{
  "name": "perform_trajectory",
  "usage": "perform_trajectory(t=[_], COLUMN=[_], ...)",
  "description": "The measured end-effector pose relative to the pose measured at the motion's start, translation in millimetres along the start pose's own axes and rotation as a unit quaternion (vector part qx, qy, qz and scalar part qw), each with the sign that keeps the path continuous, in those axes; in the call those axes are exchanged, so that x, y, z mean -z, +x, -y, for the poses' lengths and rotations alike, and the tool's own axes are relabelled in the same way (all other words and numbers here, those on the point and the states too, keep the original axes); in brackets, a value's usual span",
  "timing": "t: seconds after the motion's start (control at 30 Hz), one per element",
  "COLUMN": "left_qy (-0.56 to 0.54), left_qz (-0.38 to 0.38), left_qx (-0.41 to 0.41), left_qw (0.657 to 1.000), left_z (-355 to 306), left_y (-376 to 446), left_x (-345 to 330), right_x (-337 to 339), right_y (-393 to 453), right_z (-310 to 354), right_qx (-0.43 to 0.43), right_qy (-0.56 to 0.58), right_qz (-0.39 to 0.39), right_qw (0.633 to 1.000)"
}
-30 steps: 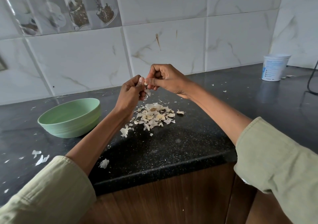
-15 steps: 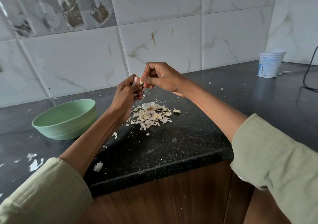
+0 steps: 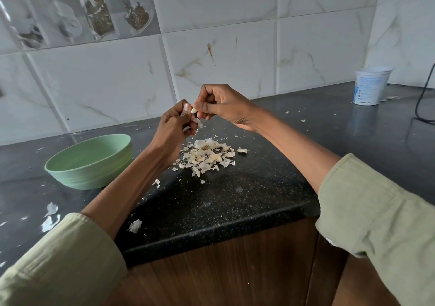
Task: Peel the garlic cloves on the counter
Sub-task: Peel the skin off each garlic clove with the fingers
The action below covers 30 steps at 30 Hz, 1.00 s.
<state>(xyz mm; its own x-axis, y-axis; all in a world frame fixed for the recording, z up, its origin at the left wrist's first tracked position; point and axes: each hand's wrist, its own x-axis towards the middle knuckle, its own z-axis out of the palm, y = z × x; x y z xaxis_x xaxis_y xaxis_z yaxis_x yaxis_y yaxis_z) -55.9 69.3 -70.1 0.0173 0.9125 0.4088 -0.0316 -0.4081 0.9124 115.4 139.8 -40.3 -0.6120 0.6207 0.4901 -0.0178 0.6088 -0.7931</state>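
- Right now both hands meet above the desk point(image 3: 235, 195), just over the pile of skins point(image 3: 207, 156). The left hand point(image 3: 174, 129) curls its fingers point(image 3: 187, 110) round the lower part of a garlic clove point(image 3: 194, 110), and the right hand point(image 3: 219, 105) pinches the clove's top between thumb and forefinger.
- A strip of loose skin point(image 3: 199, 122) hangs below the clove, at 6 o'clock from the pinch; the peel looks partly off, so I judge this clove about midway through.
- A green bowl point(image 3: 91, 162) sits at 9 o'clock from the pile, well apart from it; a white tub point(image 3: 370, 85) stands far off at 2 o'clock, near a black cable point(image 3: 421, 98).
- Risk: the clove is small and likely slick once bare, so too hard a pinch could shoot it out onto the desk or over the front edge.
- Risk: tugging the dry skin sharply could tear it and leave bits stuck on the clove.
- Risk: light flakes already lie scattered across the desk; more could drift off the edge.
- Hard to tell: most of the clove is covered by fingers, so how much skin remains is unclear.
- Whether unpeeled cloves lie within the pile cannot be made out, and the bowl's inside is mostly hidden by its near wall.
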Motion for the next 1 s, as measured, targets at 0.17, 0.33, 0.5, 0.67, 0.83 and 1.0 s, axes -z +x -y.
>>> perform_trajectory(t=[0.17, 0.33, 0.5, 0.67, 0.83, 1.0], left_qy=[-0.016, 0.020, 0.135, 0.162, 0.093, 0.032], left_qz=[0.003, -0.035, -0.031, -0.018, -0.039, -0.028], left_qx=[-0.001, 0.013, 0.021, -0.032, -0.024, -0.018], left_qw=[1.000, 0.999, 0.990, 0.986, 0.995, 0.999], left_z=[-1.9, 0.5, -1.8, 0.9, -4.7, -8.3], left_y=[1.2, 3.0, 2.1, -0.4, -0.3, 0.1], left_x=[0.3, -1.2, -1.7, -1.9, -0.4, -2.2], right_x=[0.8, -1.7, -0.9, -3.8, -4.7, -2.2], right_y=[0.2, 2.1, 3.1, 3.1, 1.8, 1.2], right_z=[0.1, -2.0, -2.9, -0.6, 2.2, 1.6], right_qx=[-0.028, -0.055, -0.065, -0.061, -0.063, -0.065], right_qy=[0.083, 0.097, 0.033, 0.029, 0.115, 0.164], right_qz=[0.009, -0.031, -0.068, -0.053, -0.013, 0.006], right_qw=[0.996, 0.993, 0.995, 0.996, 0.991, 0.984])
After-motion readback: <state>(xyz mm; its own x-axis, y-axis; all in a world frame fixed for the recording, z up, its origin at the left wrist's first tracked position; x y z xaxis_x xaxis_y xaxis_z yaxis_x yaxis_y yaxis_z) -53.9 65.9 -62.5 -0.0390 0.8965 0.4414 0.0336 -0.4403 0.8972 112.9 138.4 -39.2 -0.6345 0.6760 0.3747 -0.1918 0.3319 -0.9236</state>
